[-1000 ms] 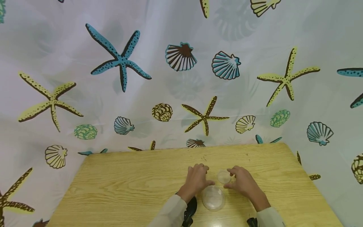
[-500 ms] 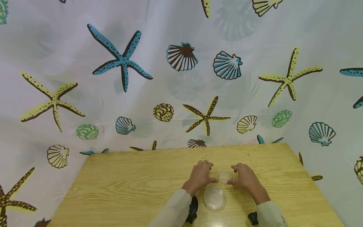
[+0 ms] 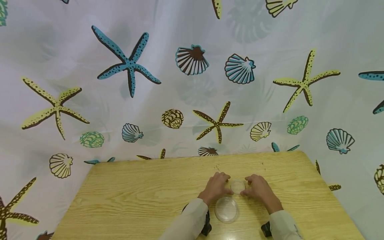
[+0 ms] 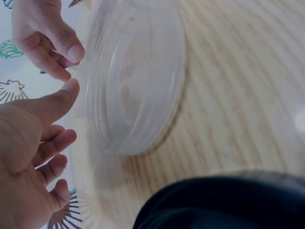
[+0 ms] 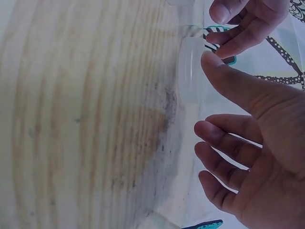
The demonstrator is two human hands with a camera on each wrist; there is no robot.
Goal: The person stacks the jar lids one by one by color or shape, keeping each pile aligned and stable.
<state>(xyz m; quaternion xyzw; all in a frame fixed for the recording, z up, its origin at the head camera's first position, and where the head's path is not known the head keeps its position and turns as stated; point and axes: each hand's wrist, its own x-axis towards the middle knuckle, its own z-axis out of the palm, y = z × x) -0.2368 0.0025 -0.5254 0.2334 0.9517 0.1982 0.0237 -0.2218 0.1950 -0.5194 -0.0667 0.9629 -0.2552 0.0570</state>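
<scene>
A small clear round plastic lid or shallow dish lies on the wooden table between my two hands. My left hand is at its left side, thumb and fingertips near the edge. From the right, my right hand reaches the other side, its thumb tip at the rim. Both hands have fingers spread and gently bent, gripping nothing. A larger clear round container sits just nearer to me; in the left wrist view its ridged wall stands beside my left thumb. The right wrist view catches the small piece edge-on.
The wooden table reaches back to a white curtain printed with starfish and shells, which also hangs at both sides. Black straps sit at the wrists below the light sleeves.
My left hand has moved right and closer to the small clear piece. The right hand has shifted only slightly, and the larger container stays in place.
</scene>
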